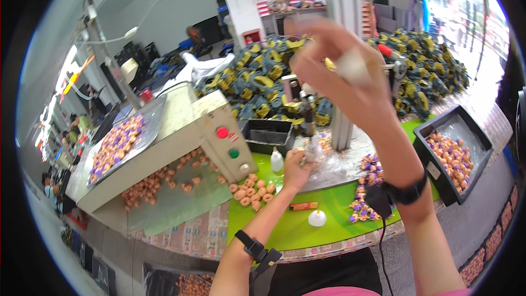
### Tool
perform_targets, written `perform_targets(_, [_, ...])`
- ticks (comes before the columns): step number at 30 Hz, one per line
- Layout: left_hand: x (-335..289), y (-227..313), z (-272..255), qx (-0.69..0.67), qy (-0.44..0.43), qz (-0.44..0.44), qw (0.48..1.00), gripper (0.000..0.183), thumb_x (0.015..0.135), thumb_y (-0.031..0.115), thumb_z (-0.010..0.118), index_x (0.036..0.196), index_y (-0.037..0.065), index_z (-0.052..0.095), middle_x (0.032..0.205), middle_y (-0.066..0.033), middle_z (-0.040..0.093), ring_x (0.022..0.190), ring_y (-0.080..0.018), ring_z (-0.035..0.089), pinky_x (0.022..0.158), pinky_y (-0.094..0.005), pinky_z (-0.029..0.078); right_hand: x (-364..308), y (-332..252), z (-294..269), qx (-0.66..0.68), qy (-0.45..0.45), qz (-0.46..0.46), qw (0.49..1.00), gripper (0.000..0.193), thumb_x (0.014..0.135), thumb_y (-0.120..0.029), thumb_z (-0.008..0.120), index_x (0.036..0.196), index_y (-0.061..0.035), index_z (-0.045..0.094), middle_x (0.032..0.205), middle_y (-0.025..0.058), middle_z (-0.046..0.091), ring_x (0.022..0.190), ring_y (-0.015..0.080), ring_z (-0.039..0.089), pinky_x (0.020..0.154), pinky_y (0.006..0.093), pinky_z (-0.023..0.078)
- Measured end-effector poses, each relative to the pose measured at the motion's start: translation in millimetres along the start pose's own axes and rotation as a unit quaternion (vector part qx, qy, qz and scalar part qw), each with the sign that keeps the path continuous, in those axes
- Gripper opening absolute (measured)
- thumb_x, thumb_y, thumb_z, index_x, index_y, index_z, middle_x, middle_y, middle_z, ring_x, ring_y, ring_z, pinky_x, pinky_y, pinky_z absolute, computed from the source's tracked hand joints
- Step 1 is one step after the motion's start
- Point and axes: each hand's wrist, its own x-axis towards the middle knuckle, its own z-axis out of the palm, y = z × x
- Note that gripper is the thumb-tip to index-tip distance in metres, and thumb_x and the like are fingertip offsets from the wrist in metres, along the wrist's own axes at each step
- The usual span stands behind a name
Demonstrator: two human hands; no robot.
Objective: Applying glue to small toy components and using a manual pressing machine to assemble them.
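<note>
The left hand [297,171] is at the foot of the upright press [308,115], fingers narrowed beside a pale piece [313,151] under it (whether they grip it, I cannot tell); the right hand [339,60] is raised near the red knob [384,50], blurred, fingers curled, its hold unclear; on the green mat [274,233] are peach-coloured balls [253,193], 1 upright white bottle [276,161] and 1 squat white bottle [316,218].
</note>
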Motion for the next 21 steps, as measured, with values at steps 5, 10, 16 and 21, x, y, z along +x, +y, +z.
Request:
perform_targets(5, [-13,16,-8,0.01,0.065,-0.038,0.997,0.031,0.075,0.012,0.074,0.102,0.004,0.064,0.091,-0.0088,0.056,0.083,-0.0222,0.058,0.077,-0.0328,0.047,-90,-3,-12,-0.194,-0.167,-0.157,0.954,0.018,0.075,-0.017,0.072,0.09,-0.0068,0.069,0.085,0.0079,0.068,0.092,0.0252,0.065,0.096,0.0398,0.039])
perform_targets(10, [-51,36,-65,-0.578,0.057,-0.361,0.729,0.019,0.087,0.006,0.061,0.106,0.003,0.06,0.087,-0.0041,0.058,0.069,-0.0117,0.053,0.07,-0.0289,0.047,-166,13,-9,-0.157,-0.036,-0.01,0.987,0.055,0.074,-0.022,0.074,0.12,0.0002,0.055,0.119,0.0212,0.057,0.116,0.0368,0.051,0.1,0.0444,0.035])
perform_targets(16, [-109,75,-89,-0.655,0.006,-0.368,0.66,0.022,0.09,-0.001,0.055,0.112,0.003,0.056,0.109,-0.0098,0.06,0.097,-0.0181,0.059,0.093,-0.032,0.05,-284,41,10,-0.205,-0.104,0.284,0.931,0.071,0.072,-0.016,0.079,0.132,0.0025,0.044,0.127,0.0232,0.05,0.117,0.0381,0.047,0.098,0.0426,0.037])
perform_targets(21, [-157,101,-107,-0.548,0.02,-0.411,0.728,0.021,0.095,0.01,0.055,0.115,0.002,0.055,0.12,-0.0159,0.058,0.098,-0.0207,0.062,0.083,-0.028,0.056,-318,65,33,-0.104,-0.123,0.352,0.922,0.053,0.076,-0.013,0.076,0.123,-0.0012,0.054,0.113,0.0167,0.056,0.102,0.0303,0.055,0.087,0.038,0.044])
